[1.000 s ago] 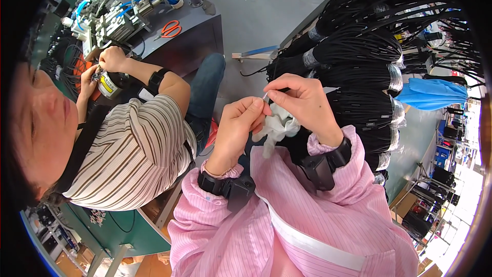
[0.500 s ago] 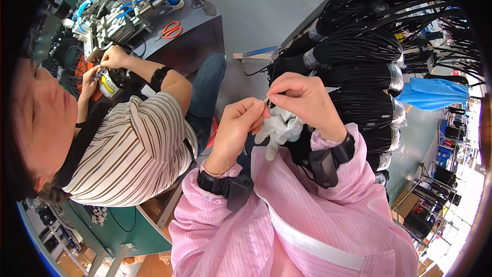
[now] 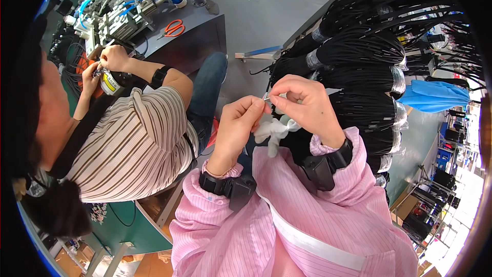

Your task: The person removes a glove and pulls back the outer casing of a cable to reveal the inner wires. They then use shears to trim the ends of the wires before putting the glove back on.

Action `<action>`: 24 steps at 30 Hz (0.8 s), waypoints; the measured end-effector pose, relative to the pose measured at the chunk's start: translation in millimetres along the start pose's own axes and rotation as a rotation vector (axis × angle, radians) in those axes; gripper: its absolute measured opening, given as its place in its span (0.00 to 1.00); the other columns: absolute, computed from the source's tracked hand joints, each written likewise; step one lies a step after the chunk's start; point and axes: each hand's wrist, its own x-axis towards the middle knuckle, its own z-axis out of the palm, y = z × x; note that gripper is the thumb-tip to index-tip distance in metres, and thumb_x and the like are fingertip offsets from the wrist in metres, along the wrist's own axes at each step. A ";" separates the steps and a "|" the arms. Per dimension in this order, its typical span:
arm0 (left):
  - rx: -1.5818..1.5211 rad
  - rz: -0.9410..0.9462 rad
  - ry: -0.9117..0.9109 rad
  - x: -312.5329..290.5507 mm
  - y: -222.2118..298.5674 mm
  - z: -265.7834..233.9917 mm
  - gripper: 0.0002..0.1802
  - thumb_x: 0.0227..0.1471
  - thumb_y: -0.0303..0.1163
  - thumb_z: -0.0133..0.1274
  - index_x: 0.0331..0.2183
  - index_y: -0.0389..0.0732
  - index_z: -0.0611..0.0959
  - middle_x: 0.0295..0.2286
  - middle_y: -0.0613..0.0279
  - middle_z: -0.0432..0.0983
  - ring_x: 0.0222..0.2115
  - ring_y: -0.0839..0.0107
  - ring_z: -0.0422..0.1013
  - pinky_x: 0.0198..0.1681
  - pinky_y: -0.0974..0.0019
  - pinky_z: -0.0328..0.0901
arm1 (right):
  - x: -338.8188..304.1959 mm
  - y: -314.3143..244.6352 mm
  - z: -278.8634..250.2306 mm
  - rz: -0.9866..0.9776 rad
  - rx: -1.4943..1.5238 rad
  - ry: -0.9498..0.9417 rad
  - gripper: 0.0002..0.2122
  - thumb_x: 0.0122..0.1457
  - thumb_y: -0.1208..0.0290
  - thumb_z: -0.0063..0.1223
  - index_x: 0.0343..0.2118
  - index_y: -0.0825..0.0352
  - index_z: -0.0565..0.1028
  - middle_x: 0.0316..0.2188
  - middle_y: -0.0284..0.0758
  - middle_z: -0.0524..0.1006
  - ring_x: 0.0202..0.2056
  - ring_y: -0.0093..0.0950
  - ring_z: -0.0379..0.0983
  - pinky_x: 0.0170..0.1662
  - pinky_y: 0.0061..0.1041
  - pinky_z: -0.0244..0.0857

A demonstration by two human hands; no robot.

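Note:
My left hand (image 3: 237, 127) and my right hand (image 3: 306, 105) meet in front of my chest, both pinched at the fingertips. Between them is a small, thin whitish piece (image 3: 265, 96), too small for its kind to be told. Each thumb presses against its index finger, and the right hand's other fingers curl loosely. A white glove (image 3: 277, 132) lies just below and behind my hands, partly hidden by them. Black devices are strapped round both my wrists over pink striped sleeves.
To my left sits a co-worker in a striped shirt (image 3: 128, 149), hands at a machine (image 3: 120, 25) with blue tubes. Orange-handled scissors (image 3: 174, 28) lie on that bench. Thick bundles of black cables (image 3: 359, 74) hang at my right, beside a blue cloth (image 3: 435, 96).
My right hand has turned slightly, its fingers still at the left fingertips. The co-worker's head has tipped down and toward the left rim.

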 end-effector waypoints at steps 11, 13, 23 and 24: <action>0.011 0.015 -0.009 0.8 -2.4 -1.0 0.14 0.55 0.34 0.44 0.25 0.34 0.77 0.14 0.75 0.60 0.15 0.87 0.53 0.19 0.80 0.49 | 0.8 15.0 -0.4 0.224 0.213 -0.069 0.01 0.51 0.82 0.51 0.27 0.73 0.73 0.25 0.27 0.72 0.27 0.12 0.67 0.29 0.11 0.61; 0.025 0.004 -0.016 -0.2 0.9 -0.5 0.14 0.55 0.34 0.44 0.25 0.34 0.77 0.14 0.75 0.60 0.15 0.86 0.53 0.19 0.80 0.49 | 0.5 15.1 0.1 0.219 0.213 -0.070 0.01 0.51 0.82 0.51 0.27 0.73 0.72 0.25 0.27 0.72 0.27 0.12 0.67 0.28 0.11 0.61; 0.065 0.007 -0.035 -1.3 -0.8 -2.7 0.14 0.54 0.34 0.45 0.24 0.34 0.77 0.14 0.74 0.60 0.15 0.86 0.54 0.19 0.80 0.48 | 0.1 9.0 -1.3 0.243 0.205 -0.084 0.01 0.50 0.82 0.51 0.26 0.74 0.73 0.25 0.28 0.72 0.26 0.12 0.66 0.28 0.11 0.60; 0.060 0.011 -0.035 -1.2 -1.4 -3.2 0.14 0.54 0.34 0.45 0.24 0.35 0.78 0.14 0.75 0.61 0.16 0.86 0.54 0.19 0.80 0.48 | 0.2 9.2 -1.5 0.240 0.202 -0.084 0.01 0.50 0.82 0.51 0.26 0.74 0.73 0.25 0.28 0.72 0.26 0.13 0.66 0.28 0.12 0.60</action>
